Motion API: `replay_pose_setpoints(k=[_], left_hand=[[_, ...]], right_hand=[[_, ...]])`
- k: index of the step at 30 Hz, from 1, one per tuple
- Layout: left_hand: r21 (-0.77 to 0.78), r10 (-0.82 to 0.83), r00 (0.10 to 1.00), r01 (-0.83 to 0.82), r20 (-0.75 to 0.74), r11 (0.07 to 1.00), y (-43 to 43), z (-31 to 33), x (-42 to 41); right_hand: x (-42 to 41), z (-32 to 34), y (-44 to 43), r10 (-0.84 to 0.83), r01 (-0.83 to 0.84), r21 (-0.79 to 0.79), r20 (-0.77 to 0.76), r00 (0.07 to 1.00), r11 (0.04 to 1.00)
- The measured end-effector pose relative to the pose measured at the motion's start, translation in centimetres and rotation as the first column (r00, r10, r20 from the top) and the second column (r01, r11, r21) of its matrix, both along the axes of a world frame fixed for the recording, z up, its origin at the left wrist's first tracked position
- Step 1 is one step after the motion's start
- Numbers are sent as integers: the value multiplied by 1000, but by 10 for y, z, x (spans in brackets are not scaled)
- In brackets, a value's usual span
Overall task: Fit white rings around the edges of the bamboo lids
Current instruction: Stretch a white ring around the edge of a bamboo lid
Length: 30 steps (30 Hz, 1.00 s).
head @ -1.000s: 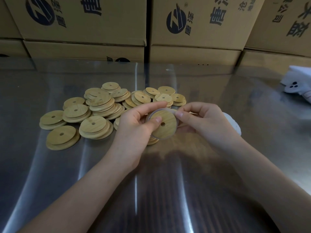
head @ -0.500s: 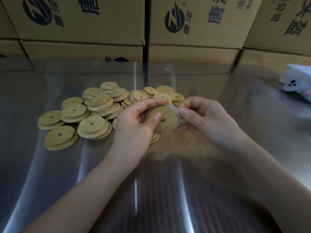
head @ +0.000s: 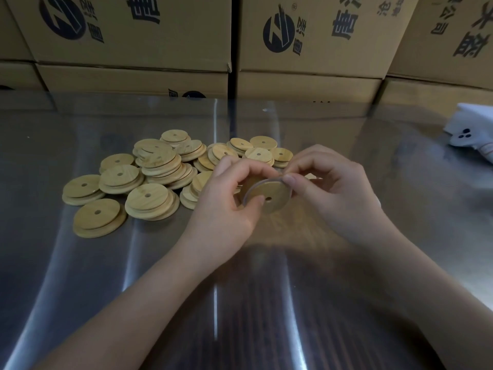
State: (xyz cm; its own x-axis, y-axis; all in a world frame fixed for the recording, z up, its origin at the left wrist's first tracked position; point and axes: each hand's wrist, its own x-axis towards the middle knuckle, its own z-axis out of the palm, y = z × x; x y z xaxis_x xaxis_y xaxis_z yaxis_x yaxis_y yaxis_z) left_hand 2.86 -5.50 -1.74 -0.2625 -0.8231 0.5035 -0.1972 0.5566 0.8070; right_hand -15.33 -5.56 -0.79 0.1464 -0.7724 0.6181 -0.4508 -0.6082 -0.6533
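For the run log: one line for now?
step: fitting thin white ring on round bamboo lid | left hand: grips lid | right hand: pinches ring at rim

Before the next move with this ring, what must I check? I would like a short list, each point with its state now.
1. Left hand grips the held lid: ok.
2. Right hand pinches the white ring at the lid's upper edge: ok.
3. Ring seated all round the edge: cannot tell, fingers hide part.
4. Held lid lifted off the table: ok.
5. Spare lids within reach in the pile: ok.
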Motion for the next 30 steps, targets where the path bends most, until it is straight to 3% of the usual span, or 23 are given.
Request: replay_pose_setpoints(k=[10,14,19,26,30], left_hand=[[-68,69,993,-75,-92,995,-1,-2,2],[-114,68,991,-81,-113,990,-3,-4,2],[-150,105,985,-125,-138,981,-6,-6,2],[-193,63,988,-91,-144,977,-5,-6,1],[-190,35,988,-64,-151,980,-5,-6,2]], right_hand=[[-3,2,0,28,-31,-39,-75,997,999],[-2,2,2,-30,4,-122,-210,977,992],[1,1,3,-68,5,-234,-263,962,972],[1,1,5,-111,33,-329,-221,969,944],[2,2,5,-72,30,-286,-139,988,958]])
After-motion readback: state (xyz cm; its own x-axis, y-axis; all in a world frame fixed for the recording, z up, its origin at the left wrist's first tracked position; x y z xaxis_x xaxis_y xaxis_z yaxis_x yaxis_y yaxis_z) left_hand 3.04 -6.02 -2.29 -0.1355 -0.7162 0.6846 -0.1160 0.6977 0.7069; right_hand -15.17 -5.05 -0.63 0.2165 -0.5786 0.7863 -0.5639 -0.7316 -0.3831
